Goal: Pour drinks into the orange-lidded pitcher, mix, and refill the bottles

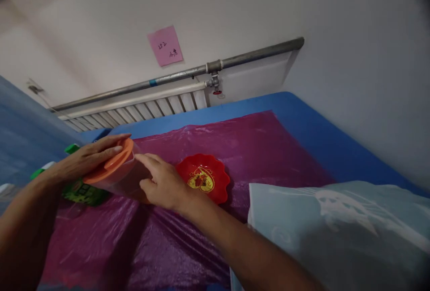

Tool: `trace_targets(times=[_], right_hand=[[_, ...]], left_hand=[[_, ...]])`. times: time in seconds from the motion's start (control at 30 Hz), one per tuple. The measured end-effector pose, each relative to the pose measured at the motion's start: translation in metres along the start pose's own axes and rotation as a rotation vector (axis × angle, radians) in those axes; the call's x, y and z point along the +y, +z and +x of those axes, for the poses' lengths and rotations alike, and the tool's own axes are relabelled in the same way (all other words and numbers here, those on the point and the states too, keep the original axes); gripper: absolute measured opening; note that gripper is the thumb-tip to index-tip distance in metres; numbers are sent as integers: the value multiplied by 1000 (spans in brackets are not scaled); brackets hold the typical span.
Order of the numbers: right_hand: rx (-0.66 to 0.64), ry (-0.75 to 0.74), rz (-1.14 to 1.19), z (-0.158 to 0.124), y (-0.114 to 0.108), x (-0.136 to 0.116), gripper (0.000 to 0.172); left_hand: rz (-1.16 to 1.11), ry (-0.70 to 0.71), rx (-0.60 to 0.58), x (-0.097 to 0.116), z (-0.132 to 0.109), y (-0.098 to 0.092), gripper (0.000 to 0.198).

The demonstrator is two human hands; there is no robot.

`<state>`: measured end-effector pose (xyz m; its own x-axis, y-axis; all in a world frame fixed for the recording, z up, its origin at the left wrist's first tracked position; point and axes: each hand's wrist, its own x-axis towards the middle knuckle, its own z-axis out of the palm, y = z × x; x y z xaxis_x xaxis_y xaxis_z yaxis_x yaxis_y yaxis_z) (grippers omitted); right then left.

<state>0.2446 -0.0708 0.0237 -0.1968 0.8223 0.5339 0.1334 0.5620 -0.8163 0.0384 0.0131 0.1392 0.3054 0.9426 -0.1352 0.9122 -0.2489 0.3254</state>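
Note:
A clear plastic pitcher (126,182) with an orange lid (114,164) stands at the left of the view, leaning in the picture. My left hand (92,156) lies over the lid, its fingers and thumb closed on the raised orange part. Against the pitcher's right side is my right hand (164,181), with the index finger pointing to the rim and the thumb bent below it; its other fingers are largely hidden. Just right of that hand sits a red scalloped dish (215,174) with a yellow heart-shaped pattern, partly covered by my right wrist.
Purple plastic sheeting (248,143) covers much of the blue surface (302,134). Green-capped bottles, one with a green label (82,193), stand behind my left arm. A folded pale blue cloth (295,219) lies at the right. Along the wall run a radiator (161,105) and a pipe (258,53).

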Motion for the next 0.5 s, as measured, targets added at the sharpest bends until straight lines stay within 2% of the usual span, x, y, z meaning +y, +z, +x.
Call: trace_targets(times=[0.27,0.5], right_hand=[[-14,52,-59,-1,0,14,60],[-99,76,-136,-4,1,16,65]], left_hand=[[-74,-91,-20,14,11,-5,69],[-169,-164,101,3,15,7,73]])
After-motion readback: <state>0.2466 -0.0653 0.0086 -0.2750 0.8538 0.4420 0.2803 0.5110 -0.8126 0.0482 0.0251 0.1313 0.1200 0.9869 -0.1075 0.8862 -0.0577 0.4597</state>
